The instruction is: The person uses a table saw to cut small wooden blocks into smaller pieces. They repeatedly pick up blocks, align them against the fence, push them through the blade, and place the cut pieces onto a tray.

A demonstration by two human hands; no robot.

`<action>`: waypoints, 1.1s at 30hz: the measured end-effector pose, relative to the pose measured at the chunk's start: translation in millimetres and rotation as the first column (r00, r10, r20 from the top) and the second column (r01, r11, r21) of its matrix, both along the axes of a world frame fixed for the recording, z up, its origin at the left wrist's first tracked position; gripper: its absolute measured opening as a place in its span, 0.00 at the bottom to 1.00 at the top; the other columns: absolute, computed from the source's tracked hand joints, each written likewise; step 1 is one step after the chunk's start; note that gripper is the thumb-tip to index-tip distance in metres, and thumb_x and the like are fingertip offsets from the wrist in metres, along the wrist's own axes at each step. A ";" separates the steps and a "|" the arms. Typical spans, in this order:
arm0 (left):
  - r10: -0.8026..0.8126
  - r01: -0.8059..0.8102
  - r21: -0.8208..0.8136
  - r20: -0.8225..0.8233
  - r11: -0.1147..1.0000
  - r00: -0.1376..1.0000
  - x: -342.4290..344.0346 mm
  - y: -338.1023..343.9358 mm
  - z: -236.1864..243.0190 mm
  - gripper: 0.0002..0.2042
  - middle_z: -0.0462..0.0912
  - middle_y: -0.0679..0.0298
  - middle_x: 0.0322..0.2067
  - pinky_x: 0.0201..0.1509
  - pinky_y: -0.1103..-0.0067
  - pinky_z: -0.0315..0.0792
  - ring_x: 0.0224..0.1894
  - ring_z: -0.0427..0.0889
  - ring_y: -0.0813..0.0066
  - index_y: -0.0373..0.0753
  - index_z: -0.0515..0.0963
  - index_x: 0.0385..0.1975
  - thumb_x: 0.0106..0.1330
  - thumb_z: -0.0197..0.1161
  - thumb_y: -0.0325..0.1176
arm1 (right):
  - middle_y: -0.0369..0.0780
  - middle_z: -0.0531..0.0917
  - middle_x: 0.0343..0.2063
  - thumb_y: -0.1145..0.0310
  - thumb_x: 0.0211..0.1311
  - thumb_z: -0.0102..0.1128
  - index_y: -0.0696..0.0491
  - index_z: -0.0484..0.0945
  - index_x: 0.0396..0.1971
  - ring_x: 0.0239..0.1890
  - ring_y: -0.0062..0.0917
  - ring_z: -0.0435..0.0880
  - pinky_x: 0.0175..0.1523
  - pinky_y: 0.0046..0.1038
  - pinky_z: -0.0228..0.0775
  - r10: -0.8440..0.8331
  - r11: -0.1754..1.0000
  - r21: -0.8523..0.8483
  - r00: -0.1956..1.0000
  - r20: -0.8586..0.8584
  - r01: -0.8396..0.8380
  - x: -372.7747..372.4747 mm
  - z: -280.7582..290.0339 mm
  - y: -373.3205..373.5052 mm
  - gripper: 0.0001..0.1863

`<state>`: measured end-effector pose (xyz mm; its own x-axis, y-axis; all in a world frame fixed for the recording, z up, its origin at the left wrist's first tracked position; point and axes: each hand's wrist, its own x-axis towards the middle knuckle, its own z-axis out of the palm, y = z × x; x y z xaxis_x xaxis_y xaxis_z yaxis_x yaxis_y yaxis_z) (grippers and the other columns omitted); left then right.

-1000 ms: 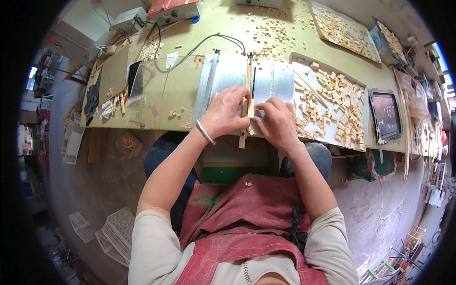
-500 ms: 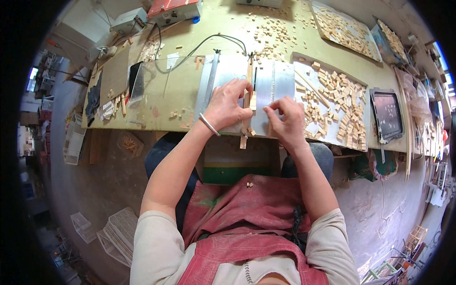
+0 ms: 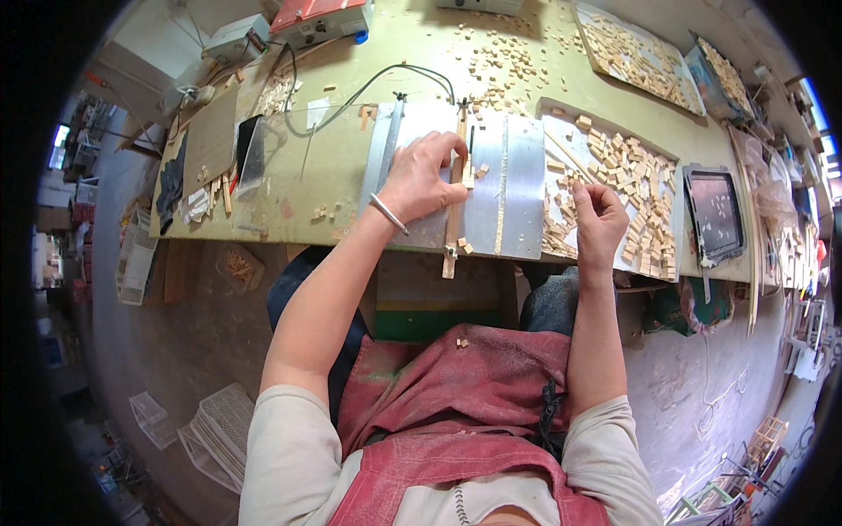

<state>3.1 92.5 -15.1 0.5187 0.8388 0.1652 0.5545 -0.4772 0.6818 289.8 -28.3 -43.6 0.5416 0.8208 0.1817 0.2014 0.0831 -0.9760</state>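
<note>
My left hand [image 3: 425, 175] is curled over a narrow wooden strip [image 3: 456, 223] lying across a silver metal worktop [image 3: 517, 193], its thumb and fingertips pressed beside a pale wooden piece near a dark slot [image 3: 472, 140]. Small blocks [image 3: 481, 171] lie close by. A metal rail [image 3: 386, 145] runs left of that hand. My right hand [image 3: 599, 219] is closed in a pinch at the white tray [image 3: 640, 140] of scattered wooden blocks [image 3: 645, 197]; what sits between its fingertips is too small to make out.
A second tray of blocks [image 3: 631, 61] and loose pieces [image 3: 500, 66] occupy the back. At right is a dark framed tray [image 3: 715, 210]. Cables [image 3: 368, 83], metal boxes [image 3: 316, 22] and a board [image 3: 210, 131] are to the left. Mesh baskets [image 3: 215, 430] rest below left.
My right hand has left the wooden strip and moved right to the block tray. My left hand remains on the strip, shifted slightly upward.
</note>
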 end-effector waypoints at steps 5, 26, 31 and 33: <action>0.006 -0.007 -0.015 -0.028 1.000 1.000 4.0 8.9 1.1 0.21 0.76 0.63 0.33 0.45 0.69 0.78 0.36 0.79 0.65 0.44 0.81 0.47 0.51 0.75 0.36 | 0.28 0.84 0.27 0.67 0.76 0.75 0.59 0.87 0.37 0.30 0.08 0.75 0.36 0.16 0.66 -0.027 1.000 0.002 0.999 -0.022 0.027 2.2 -0.9 0.1 0.10; -0.232 0.222 -0.071 -0.202 0.972 0.952 -31.6 -61.0 39.1 0.19 0.79 0.59 0.54 0.71 0.61 0.64 0.61 0.77 0.55 0.50 0.87 0.52 0.60 0.75 0.43 | 0.45 0.85 0.46 0.61 0.67 0.71 0.53 0.88 0.48 0.54 0.44 0.84 0.61 0.46 0.75 0.240 0.933 -0.349 0.560 0.793 0.093 91.5 -71.0 60.2 0.15; -0.375 0.377 -0.031 -0.206 0.926 0.904 -35.4 -72.9 45.1 0.11 0.78 0.57 0.63 0.79 0.60 0.53 0.71 0.72 0.55 0.50 0.93 0.43 0.63 0.74 0.43 | 0.44 0.84 0.44 0.63 0.69 0.69 0.53 0.87 0.44 0.55 0.43 0.84 0.61 0.46 0.74 0.253 0.916 -0.376 0.522 0.814 0.142 93.3 -75.5 67.6 0.11; -0.410 0.398 -0.102 -0.166 0.912 0.897 -38.0 -83.5 49.3 0.09 0.77 0.56 0.67 0.83 0.54 0.46 0.75 0.70 0.55 0.50 0.93 0.41 0.65 0.74 0.42 | 0.44 0.84 0.44 0.64 0.70 0.68 0.53 0.87 0.43 0.54 0.43 0.84 0.61 0.47 0.74 0.257 0.909 -0.384 0.509 0.822 0.161 94.7 -72.1 67.1 0.09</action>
<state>-34.9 9.0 34.2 0.8308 0.5564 -0.0100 0.4395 -0.6450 0.6252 384.5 38.8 -115.7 0.2540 0.9450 0.2059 0.9413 -0.1926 -0.2773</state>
